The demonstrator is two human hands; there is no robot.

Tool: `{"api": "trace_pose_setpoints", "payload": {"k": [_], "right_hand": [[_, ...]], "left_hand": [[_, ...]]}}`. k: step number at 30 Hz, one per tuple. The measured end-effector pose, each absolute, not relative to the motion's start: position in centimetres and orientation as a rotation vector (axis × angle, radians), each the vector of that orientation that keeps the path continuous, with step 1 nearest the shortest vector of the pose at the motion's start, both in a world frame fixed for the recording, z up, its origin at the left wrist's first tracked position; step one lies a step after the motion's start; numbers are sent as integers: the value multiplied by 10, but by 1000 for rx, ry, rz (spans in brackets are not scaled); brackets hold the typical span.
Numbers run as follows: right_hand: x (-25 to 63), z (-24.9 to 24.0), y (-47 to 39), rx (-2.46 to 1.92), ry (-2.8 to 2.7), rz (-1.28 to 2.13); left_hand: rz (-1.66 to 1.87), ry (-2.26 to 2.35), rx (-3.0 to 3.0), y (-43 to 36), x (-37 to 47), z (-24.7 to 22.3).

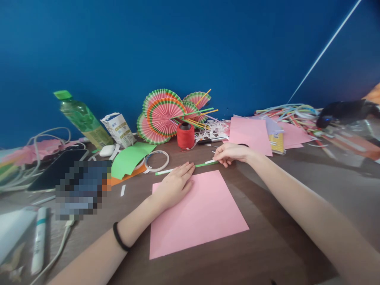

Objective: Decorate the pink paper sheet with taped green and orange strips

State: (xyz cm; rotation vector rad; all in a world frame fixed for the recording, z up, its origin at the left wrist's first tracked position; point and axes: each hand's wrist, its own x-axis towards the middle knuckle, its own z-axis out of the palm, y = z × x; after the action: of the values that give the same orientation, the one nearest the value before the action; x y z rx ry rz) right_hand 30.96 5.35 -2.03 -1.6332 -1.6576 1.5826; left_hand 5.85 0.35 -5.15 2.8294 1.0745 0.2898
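Fingertips of the right hand (229,153) are bunched together on a short white piece (210,162) at the right end of a narrow green strip (202,164); whether they also take hold of the strip underneath is hidden. Flat and loosely spread, the left hand (176,184) grips nothing: it rests across the strip's middle, palm on a pink sheet (204,213). The strip lies on the dark table (267,245) just beyond the sheet's far edge, its long axis running left to right and rising slightly away toward the right. From the right hand's pinch it extends leftward, passing under the left fingers (the nearer hand to its middle) and out to a second white piece (165,171) at its left end.

Just beyond that left end sits a roll of tape (167,160), with green paper (132,158) beside it. Farther back stand a red thread spool (185,138) and several pleated paper fans (166,116), pink with green rims, before a blue wall (190,43). More pink paper (249,132) lies beyond the right hand.
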Motion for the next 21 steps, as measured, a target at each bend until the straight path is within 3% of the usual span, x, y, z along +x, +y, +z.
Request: {"api": "trace_pose_setpoints", "payload": {"k": [21], "right_hand": [[306, -23, 54, -1735, -1742, 1455]], "left_hand": [[301, 1076, 2818, 3, 59, -50]]}}
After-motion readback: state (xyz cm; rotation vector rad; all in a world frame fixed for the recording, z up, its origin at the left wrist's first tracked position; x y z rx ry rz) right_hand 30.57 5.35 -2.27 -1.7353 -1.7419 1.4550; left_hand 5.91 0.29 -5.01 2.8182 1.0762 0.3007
